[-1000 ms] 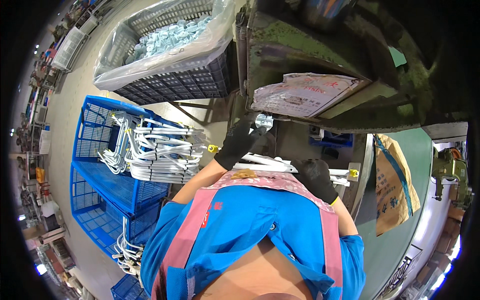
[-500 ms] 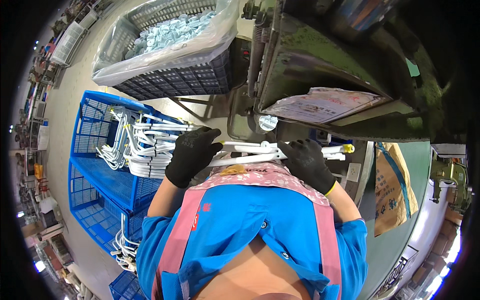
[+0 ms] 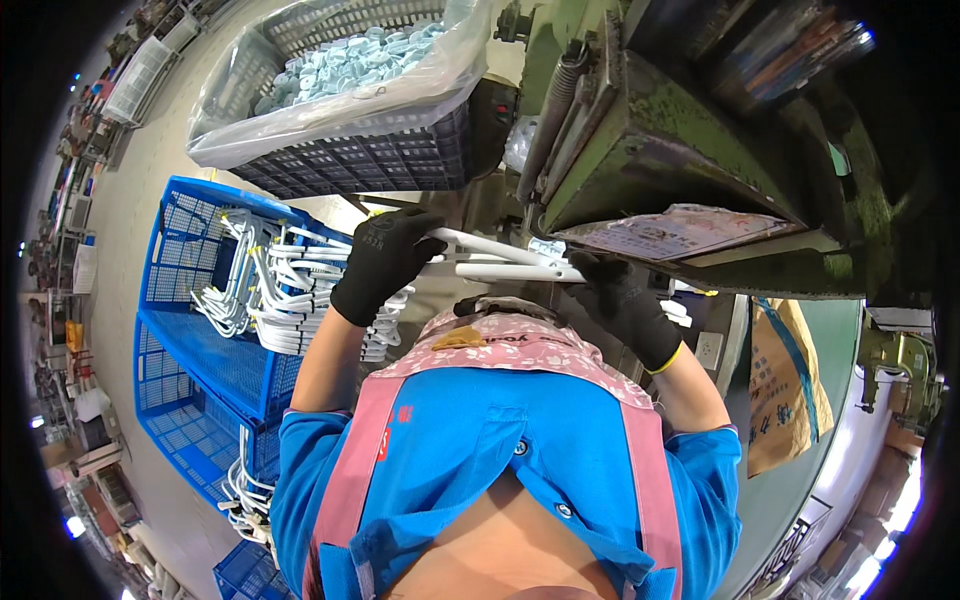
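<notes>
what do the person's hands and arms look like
Both the left hand and right hand wear black gloves, the left with pale print on its back, the right with a yellow cuff edge. Short blue sleeves leave the forearms bare.

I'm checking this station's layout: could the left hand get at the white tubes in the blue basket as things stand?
Probably, once freed: the left hand looks close to the white tubes in the blue basket, with nothing visible between them, but it's holding a white frame.

Green tabletop [image 3: 845,345] at right, 1 brown, blue-striped sack [image 3: 785,390] on it
</notes>
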Available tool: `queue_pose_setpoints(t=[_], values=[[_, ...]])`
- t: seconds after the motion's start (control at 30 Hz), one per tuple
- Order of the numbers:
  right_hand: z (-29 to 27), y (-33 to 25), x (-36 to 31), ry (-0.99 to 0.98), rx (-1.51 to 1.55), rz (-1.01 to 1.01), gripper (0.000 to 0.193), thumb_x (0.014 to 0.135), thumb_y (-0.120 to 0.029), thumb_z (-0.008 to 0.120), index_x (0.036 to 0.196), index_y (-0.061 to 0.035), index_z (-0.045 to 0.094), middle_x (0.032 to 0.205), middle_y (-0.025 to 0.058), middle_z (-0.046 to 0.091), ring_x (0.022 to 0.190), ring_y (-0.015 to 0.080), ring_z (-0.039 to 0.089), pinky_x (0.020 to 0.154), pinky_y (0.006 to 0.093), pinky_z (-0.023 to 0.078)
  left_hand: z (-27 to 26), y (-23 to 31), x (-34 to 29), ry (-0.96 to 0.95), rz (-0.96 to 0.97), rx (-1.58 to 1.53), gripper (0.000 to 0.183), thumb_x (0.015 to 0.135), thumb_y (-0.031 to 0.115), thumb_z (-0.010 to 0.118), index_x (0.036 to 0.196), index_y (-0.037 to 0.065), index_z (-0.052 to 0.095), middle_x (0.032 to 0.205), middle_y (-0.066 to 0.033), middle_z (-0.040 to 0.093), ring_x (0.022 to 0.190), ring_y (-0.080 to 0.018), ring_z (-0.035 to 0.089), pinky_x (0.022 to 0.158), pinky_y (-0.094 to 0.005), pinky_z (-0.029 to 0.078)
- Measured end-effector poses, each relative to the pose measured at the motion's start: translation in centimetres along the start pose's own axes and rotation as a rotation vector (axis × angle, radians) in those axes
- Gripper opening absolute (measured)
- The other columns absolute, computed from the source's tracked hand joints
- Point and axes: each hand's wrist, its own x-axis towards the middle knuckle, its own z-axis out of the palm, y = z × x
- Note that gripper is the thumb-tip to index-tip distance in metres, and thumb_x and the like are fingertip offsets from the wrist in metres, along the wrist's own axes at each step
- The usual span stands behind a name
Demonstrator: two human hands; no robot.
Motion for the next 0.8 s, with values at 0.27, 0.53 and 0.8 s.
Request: queue_pose_setpoints(t=[0.27,0.53,0.8], values=[[1.8,1.4,-0.3,0.124,0.006,-0.056,0.046,0.084,-0.014,0.062,0.127,-0.0036,0.050,0.114,0.0229,0.055,0.106,0.0391,0.052,0.088,0.0439,0.044,-1.6,0.3,2.7,-0.033,-0.031,-0.044,0.024,0.075,0.014,0.070,0.099,0.012,0.070,0.088,-0.0085,0.068,0.079,-0.0271,0.066,0.071,-0.0346,0.051],[3.0,1.4,0.6,0.255,0.066,0.038,0.032,0.081,-0.013,0.066,0.112,-0.0078,0.062,0.092,0.0173,0.063,0.080,0.0340,0.061,0.071,0.0412,0.049,-0.7,-0.7,3.3,0.046,0.021,-0.068,0.024,0.075,0.015,0.070,0.098,0.009,0.069,0.089,-0.0104,0.069,0.079,-0.0277,0.066,0.071,-0.0358,0.051],[3.8,1.5,0.6,0.283,0.372,0.290,0.025,0.080,-0.019,0.066,0.104,-0.0130,0.067,0.087,0.0128,0.065,0.079,0.0336,0.062,0.069,0.0407,0.049,-0.3,-1.4,4.2,-0.030,-0.012,-0.070,0.026,0.075,0.015,0.070,0.100,0.009,0.069,0.092,-0.0108,0.068,0.085,-0.0287,0.066,0.074,-0.0376,0.052]])
